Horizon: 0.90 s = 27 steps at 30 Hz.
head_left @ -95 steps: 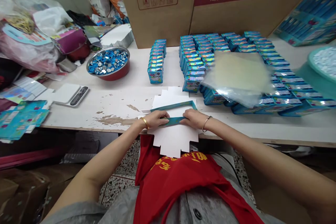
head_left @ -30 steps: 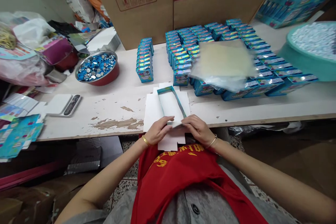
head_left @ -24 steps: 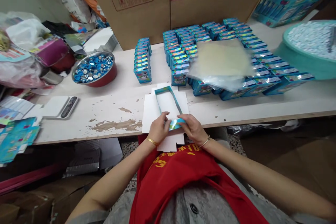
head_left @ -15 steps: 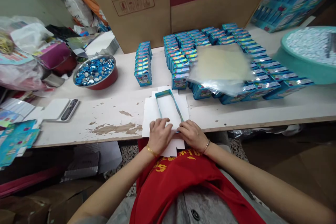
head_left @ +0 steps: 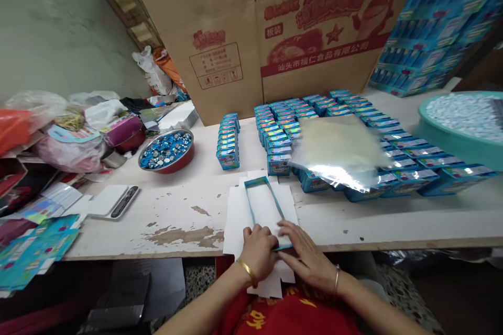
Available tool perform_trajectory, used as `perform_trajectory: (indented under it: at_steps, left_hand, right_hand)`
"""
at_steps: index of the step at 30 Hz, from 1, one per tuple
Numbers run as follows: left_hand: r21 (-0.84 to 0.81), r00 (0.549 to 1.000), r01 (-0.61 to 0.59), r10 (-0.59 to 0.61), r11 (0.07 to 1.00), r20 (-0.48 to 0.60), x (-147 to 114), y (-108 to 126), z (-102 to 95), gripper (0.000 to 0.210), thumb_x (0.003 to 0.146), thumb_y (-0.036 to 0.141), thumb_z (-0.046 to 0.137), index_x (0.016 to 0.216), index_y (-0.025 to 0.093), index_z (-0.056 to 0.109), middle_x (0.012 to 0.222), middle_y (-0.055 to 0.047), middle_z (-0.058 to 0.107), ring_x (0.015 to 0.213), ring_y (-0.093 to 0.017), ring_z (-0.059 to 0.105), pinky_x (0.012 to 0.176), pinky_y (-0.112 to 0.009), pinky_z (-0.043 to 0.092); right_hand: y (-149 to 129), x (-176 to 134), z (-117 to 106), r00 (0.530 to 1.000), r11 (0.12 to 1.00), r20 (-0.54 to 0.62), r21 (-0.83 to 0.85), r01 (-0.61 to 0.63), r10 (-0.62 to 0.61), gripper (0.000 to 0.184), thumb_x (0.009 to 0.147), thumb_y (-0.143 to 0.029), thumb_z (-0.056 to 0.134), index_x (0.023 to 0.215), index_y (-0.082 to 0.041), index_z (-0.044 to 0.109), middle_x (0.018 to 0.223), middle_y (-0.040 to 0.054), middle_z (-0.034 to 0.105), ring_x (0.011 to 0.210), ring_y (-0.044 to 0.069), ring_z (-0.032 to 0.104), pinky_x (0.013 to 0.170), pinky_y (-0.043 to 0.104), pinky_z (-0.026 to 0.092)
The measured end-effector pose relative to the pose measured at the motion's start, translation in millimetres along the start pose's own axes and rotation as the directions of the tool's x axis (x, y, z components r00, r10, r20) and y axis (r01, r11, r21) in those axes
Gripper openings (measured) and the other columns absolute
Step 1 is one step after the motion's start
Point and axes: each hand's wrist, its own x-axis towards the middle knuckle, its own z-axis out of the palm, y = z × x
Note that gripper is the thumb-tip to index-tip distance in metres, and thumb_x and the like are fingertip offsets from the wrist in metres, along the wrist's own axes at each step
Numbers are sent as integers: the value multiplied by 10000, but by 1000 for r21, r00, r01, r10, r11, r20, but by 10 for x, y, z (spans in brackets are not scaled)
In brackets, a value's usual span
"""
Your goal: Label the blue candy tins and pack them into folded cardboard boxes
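A white cardboard box blank lies partly on the table and sticks out over its near edge. On it stands a narrow blue cardboard strip, bent into a long rectangular frame. My left hand is closed at the near end of this frame, its fingers curled over the edge. Beside it, my right hand touches the near right corner, fingers stretched out and thumb apart. Both hands partly hide the near end of the frame.
Rows of blue candy boxes stand beyond, some under a clear plastic bag. At left are a bowl of foil-wrapped pieces and a scale. A teal tub of white pieces sits right, before a large carton.
My head view has tilted up, so everything sits lower in the picture. My left hand has curled in at the near end, while my right hand's fingers have stretched out at the corner.
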Motion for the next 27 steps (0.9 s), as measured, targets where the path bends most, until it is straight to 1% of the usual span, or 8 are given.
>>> perform_trajectory:
  at_steps: [5, 9, 11, 13, 16, 21, 24, 27]
  left_hand:
    - [-17, 995, 10, -8, 1000, 99, 86, 32, -80, 179, 807, 381, 596, 876, 247, 693, 1076, -62, 564, 1030, -267, 466, 833, -438, 360]
    - [20, 988, -111, 108, 994, 113, 31, 9, -226, 179, 774, 374, 658, 888, 240, 688, 1048, -49, 596, 1013, -260, 520, 855, -430, 391]
    - [-14, 980, -199, 199, 980, -2, 66, -117, -433, 225, 819, 391, 611, 974, 237, 665, 1006, -51, 627, 955, -226, 564, 848, -395, 414]
    - [-1, 941, -251, 244, 968, -235, 223, -360, -752, 327, 863, 428, 543, 1114, 231, 613, 1054, -76, 637, 981, -217, 576, 888, -380, 418]
    - [216, 848, -144, 233, 966, -476, 690, -899, -1318, 716, 766, 541, 620, 1370, 216, 414, 1406, -148, 431, 1315, -318, 354, 1076, -486, 256]
    - [415, 953, 59, 73, 908, -296, 1562, -1722, -1882, 1237, 500, 636, 753, 1486, 177, 164, 1561, -177, 90, 1423, -411, -9, 1108, -585, 17]
    - [430, 978, 47, 45, 901, -202, 1790, -1938, -1878, 1233, 497, 655, 729, 1484, 183, 161, 1560, -189, 79, 1420, -420, 1, 1101, -592, 34]
    - [416, 972, 35, 66, 909, -227, 1773, -1993, -1761, 1149, 548, 628, 709, 1474, 187, 192, 1556, -186, 112, 1420, -417, 38, 1102, -595, 37]
  right_hand:
    - [114, 126, 86, 973, 968, -58, 131, -216, 225, 647, 934, -353, 373, 1486, -246, 52, 1532, 118, 185, 1416, 234, 186, 1100, 473, 318]
    - [177, 313, 153, 916, 923, -161, 188, -337, 367, 546, 849, -208, 378, 1395, -202, 360, 1335, 127, 419, 1242, 237, 459, 1019, 419, 424]
    - [169, 398, 159, 906, 920, -209, 218, -325, 369, 532, 791, -134, 357, 1309, -183, 466, 1156, 110, 499, 1068, 215, 563, 950, 386, 476]
    - [127, 470, 167, 895, 926, -270, 231, -299, 356, 539, 767, -106, 349, 1280, -190, 496, 1030, 84, 516, 950, 200, 591, 884, 359, 508]
    - [39, 566, 214, 876, 936, -342, 215, -278, 339, 562, 764, -98, 358, 1299, -212, 484, 995, 73, 514, 886, 194, 603, 813, 326, 530]
    - [8, 687, 314, 891, 932, -281, 176, -317, 356, 628, 738, -98, 378, 1351, -219, 439, 1040, 78, 509, 783, 170, 620, 682, 276, 544]
    - [43, 708, 322, 888, 922, -256, 181, -343, 381, 630, 738, -106, 376, 1355, -213, 436, 1010, 70, 516, 729, 159, 616, 643, 265, 541]
    - [53, 710, 311, 889, 918, -240, 165, -360, 391, 602, 770, -125, 362, 1363, -209, 425, 1017, 70, 524, 739, 162, 620, 645, 275, 540]
